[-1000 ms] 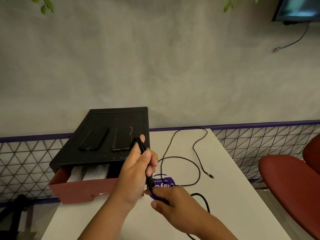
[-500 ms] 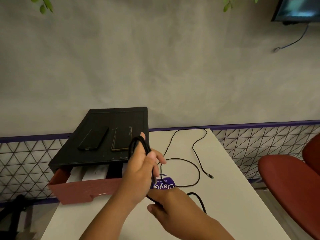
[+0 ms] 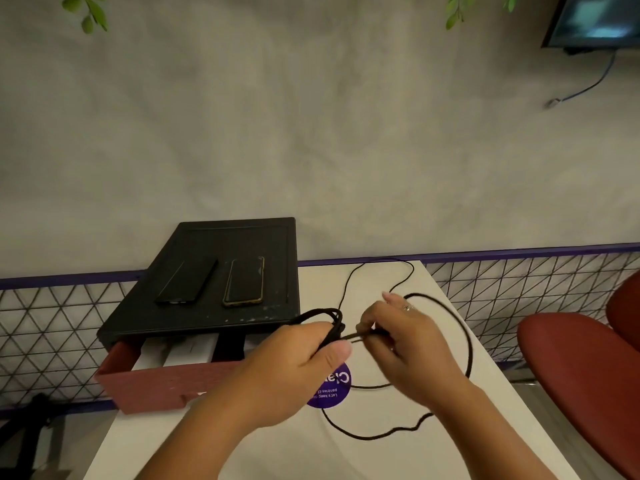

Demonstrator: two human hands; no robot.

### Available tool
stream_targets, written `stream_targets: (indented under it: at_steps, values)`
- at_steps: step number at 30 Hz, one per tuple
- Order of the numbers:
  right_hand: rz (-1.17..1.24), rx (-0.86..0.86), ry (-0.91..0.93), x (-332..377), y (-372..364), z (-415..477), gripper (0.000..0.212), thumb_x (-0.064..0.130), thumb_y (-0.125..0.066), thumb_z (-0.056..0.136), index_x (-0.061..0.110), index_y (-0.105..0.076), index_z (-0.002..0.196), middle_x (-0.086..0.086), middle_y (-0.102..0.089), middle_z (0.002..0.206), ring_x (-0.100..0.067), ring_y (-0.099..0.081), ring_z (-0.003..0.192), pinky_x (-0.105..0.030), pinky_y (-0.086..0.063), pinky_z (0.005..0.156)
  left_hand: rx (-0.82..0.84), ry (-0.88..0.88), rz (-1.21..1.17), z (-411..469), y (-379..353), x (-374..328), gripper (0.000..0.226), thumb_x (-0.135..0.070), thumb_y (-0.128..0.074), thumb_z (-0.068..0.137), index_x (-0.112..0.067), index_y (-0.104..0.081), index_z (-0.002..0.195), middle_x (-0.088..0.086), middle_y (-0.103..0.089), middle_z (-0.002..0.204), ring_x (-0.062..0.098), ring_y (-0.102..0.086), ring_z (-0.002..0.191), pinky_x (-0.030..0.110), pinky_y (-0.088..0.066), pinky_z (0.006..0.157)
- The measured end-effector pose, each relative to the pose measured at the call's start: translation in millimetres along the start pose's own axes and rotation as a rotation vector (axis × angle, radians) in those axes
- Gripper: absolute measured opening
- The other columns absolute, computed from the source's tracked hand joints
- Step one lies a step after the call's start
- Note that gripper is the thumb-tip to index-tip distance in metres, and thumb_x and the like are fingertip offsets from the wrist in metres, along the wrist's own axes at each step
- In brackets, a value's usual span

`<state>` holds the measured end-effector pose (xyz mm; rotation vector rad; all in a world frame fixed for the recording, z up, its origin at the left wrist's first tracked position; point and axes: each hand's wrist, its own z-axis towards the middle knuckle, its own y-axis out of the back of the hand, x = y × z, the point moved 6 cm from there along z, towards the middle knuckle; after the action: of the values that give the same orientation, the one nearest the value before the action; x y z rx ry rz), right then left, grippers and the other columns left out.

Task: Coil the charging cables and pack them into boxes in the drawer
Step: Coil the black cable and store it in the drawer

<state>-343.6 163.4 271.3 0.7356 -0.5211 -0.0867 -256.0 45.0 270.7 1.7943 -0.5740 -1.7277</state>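
My left hand (image 3: 298,362) grips a small bundle of coiled black charging cable (image 3: 322,318) above the white table (image 3: 398,455). My right hand (image 3: 405,337) pinches the same cable just to the right of the bundle, and a wide loose loop (image 3: 464,344) arcs around it and trails over the table toward me. A thinner black cable (image 3: 377,263) lies at the table's far edge. The red drawer (image 3: 152,386) stands pulled out under a black organizer (image 3: 221,278), with white boxes (image 3: 187,353) inside it.
Two dark phones (image 3: 244,280) lie on top of the black organizer. A round purple sticker (image 3: 330,389) is on the table under my hands. A red chair (image 3: 581,372) stands at the right. A wire-mesh railing (image 3: 519,289) runs behind the table.
My right hand has risen from the near table edge to the right of the bundle, drawing the cable up into a wide loop. My left hand has tipped the bundle over sideways.
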Motion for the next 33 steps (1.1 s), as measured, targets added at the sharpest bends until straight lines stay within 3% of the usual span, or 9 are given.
stream_targets:
  at_steps: [2, 4, 9, 15, 19, 22, 28, 31, 33]
  values:
    - [0.081, -0.036, -0.059, -1, 8, 7, 0.004, 0.029, -0.047, 0.08, 0.032, -0.049, 0.082, 0.016, -0.052, 0.063, -0.002, -0.048, 0.063, -0.01, -0.043, 0.076, -0.059, -0.019, -0.062, -1, 11, -5, 0.024, -0.045, -0.043, 0.091, -0.03, -0.056, 0.078, -0.015, -0.062, 0.07, -0.004, -0.06, 0.073, 0.009, -0.042, 0.053]
    - [0.187, -0.09, -0.123, -2, 16, 15, 0.016, 0.021, -0.051, 0.08, 0.035, -0.05, 0.071, 0.012, -0.055, 0.062, -0.006, -0.051, 0.066, -0.008, -0.037, 0.057, -0.073, -0.057, -0.165, -4, 19, -10, 0.031, -0.04, -0.046, 0.093, -0.024, -0.055, 0.068, -0.013, -0.055, 0.051, -0.003, -0.054, 0.05, 0.008, -0.035, 0.045]
    - [0.438, -0.324, -0.339, -40, 36, 32, 0.023, 0.004, -0.051, 0.086, 0.02, -0.052, 0.07, 0.014, -0.049, 0.06, 0.001, -0.042, 0.058, -0.015, -0.036, 0.061, -0.131, -0.107, -0.52, -14, 47, -3, 0.029, -0.047, -0.054, 0.073, -0.024, -0.06, 0.057, -0.007, -0.031, 0.04, 0.004, -0.025, 0.038, 0.015, -0.024, 0.041]
    - [0.739, -0.266, -0.705, -77, 8, 32, 0.03, -0.003, -0.038, 0.09, 0.013, -0.06, 0.075, 0.012, -0.04, 0.044, -0.005, -0.035, 0.044, -0.025, -0.038, 0.05, -0.162, -0.134, -0.87, -21, 63, 8, 0.05, -0.061, -0.08, 0.048, -0.017, -0.058, 0.054, -0.009, -0.028, 0.038, 0.005, -0.022, 0.032, 0.018, -0.028, 0.037]
    - [0.732, 0.104, -0.937, -76, -53, 11, 0.032, 0.003, -0.036, 0.092, 0.011, -0.062, 0.075, 0.008, -0.029, 0.04, -0.007, -0.024, 0.037, -0.021, -0.024, 0.043, -0.22, -0.18, -1.107, -19, 65, 4, 0.04, -0.048, -0.082, 0.054, -0.017, -0.057, 0.054, -0.011, -0.016, 0.042, 0.005, -0.011, 0.034, 0.015, -0.028, 0.035]
    - [0.654, 0.396, -0.982, -67, -101, -25, 0.027, 0.018, -0.047, 0.093, 0.011, -0.06, 0.071, 0.006, -0.033, 0.043, -0.006, -0.028, 0.035, -0.018, -0.024, 0.039, -0.358, -0.162, -1.248, -17, 77, 10, 0.024, -0.037, -0.062, 0.066, -0.018, -0.057, 0.053, -0.006, -0.008, 0.048, 0.009, -0.005, 0.039, 0.015, -0.026, 0.03]
    - [0.579, 0.937, -1.118, -74, -154, -125, 0.018, 0.019, -0.054, 0.079, 0.015, -0.064, 0.065, 0.005, -0.039, 0.041, -0.009, -0.029, 0.038, -0.021, -0.022, 0.039, -0.642, -0.158, -1.298, -21, 114, 49, 0.024, -0.033, -0.044, 0.079, -0.022, -0.055, 0.061, -0.007, -0.021, 0.036, 0.01, -0.009, 0.032, 0.014, -0.023, 0.034]
    - [0.382, 1.018, -1.164, -110, -146, -151, 0.022, 0.015, -0.052, 0.08, 0.019, -0.065, 0.063, 0.003, -0.04, 0.048, -0.009, -0.033, 0.039, -0.02, -0.025, 0.04, -0.762, -0.189, -1.336, -27, 133, 77, 0.022, -0.034, -0.046, 0.077, -0.024, -0.057, 0.061, -0.006, -0.025, 0.035, 0.007, -0.019, 0.027, 0.014, -0.022, 0.037]
    - [0.226, 0.857, -1.166, -144, -130, -156, 0.032, 0.004, -0.045, 0.083, 0.02, -0.062, 0.06, 0.001, -0.041, 0.058, -0.011, -0.038, 0.042, -0.018, -0.031, 0.037, -0.801, -0.201, -1.372, -30, 142, 102, 0.02, -0.033, -0.047, 0.076, -0.024, -0.057, 0.062, -0.006, -0.028, 0.035, 0.007, -0.024, 0.026, 0.013, -0.023, 0.038]
